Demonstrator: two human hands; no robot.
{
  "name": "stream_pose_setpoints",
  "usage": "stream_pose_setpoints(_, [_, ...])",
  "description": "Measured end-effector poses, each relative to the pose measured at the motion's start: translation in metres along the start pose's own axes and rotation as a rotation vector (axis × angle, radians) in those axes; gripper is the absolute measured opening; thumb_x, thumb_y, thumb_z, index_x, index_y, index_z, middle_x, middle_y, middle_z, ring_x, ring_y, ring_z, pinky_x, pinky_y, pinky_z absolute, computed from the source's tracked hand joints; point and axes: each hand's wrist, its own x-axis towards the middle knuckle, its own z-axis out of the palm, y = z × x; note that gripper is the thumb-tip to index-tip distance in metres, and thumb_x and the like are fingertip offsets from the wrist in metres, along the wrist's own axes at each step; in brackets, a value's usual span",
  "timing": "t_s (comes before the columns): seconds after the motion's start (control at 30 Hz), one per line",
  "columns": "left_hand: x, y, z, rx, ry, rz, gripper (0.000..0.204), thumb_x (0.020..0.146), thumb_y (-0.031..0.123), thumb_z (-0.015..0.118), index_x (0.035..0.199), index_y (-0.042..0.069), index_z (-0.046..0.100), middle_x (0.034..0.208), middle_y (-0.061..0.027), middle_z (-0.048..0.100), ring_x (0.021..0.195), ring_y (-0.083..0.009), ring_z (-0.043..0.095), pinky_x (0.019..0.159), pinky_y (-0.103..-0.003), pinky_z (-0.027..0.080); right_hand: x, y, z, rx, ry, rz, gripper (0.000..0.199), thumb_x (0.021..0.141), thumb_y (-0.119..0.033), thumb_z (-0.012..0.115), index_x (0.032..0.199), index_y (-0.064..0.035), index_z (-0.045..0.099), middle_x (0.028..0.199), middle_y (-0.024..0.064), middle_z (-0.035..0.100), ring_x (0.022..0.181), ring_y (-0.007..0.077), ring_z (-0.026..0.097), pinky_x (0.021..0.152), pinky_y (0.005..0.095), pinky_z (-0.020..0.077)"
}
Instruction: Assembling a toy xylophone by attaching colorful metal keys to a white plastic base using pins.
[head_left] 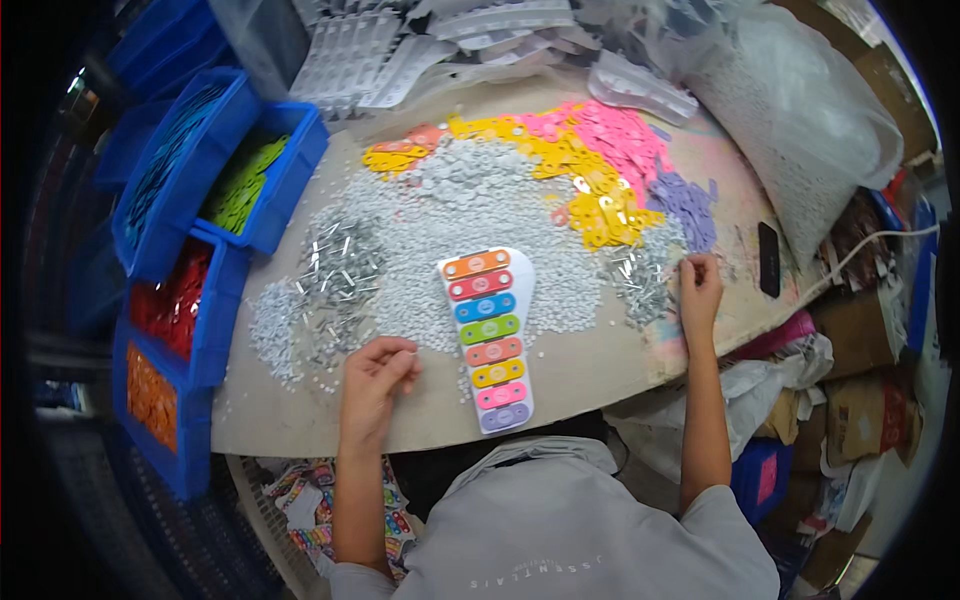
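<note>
A toy xylophone [487,345] with a white base and a column of coloured bars lies on the table in front of me. Pale caps show at the ends of its top bars; dark holes mark several lower ones. My left hand [378,388] hovers left of its lower half, fingers curled together; whatever they pinch is too small to name. At the right, my right hand [701,288] has its fingertips pressed together beside a small heap of metal pins [640,285]; its hold is hidden. Small white caps [450,230] spread in a broad pile behind the xylophone.
More metal pins [343,258] lie at the left. Yellow bars [600,205], pink bars [625,145] and purple bars [682,205] are heaped at the back right. Blue bins [222,310] line the left edge. A black phone [768,260] and a clear sack [800,120] are at right.
</note>
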Motion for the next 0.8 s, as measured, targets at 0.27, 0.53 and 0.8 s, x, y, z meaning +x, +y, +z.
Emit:
stream_pose_setpoints(0.27, [0.015, 0.000, 0.013, 0.011, -0.041, -0.050, 0.017, 0.094, 0.010, 0.068, 0.106, -0.002, 0.068, 0.083, -0.0052, 0.068, 0.070, -0.0085, 0.061, 0.059, -0.020, 0.047, -0.001, -0.029, 0.013, 0.292, 0.148, -0.007, 0.008, 0.094, -0.003, 0.059, 0.101, -0.0014, 0.061, 0.087, 0.0007, 0.057, 0.079, 0.0083, 0.052, 0.072, 0.0245, 0.0448])
stream_pose_setpoints(0.53, [0.045, -0.001, 0.032, -0.004, -0.142, -0.076, 0.014, 0.095, 0.010, 0.067, 0.104, 0.000, 0.067, 0.081, -0.0039, 0.068, 0.069, -0.0074, 0.062, 0.058, -0.019, 0.047, -0.063, -0.161, 0.089, 0.390, -0.403, -0.188, 0.012, 0.092, -0.001, 0.063, 0.104, -0.0014, 0.061, 0.094, 0.0077, 0.067, 0.088, 0.0163, 0.065, 0.082, 0.0298, 0.0512])
stream_pose_setpoints(0.8, [0.059, -0.004, 0.033, 0.057, -0.145, -0.072, 0.014, 0.094, 0.010, 0.068, 0.102, -0.001, 0.068, 0.080, -0.0042, 0.069, 0.067, -0.0064, 0.062, 0.056, -0.019, 0.047, -0.075, -0.174, 0.112, 0.236, -0.464, -0.459, 0.017, 0.080, 0.006, 0.070, 0.094, -0.0018, 0.062, 0.096, 0.0106, 0.067, 0.094, 0.0293, 0.062, 0.082, 0.0385, 0.0499])
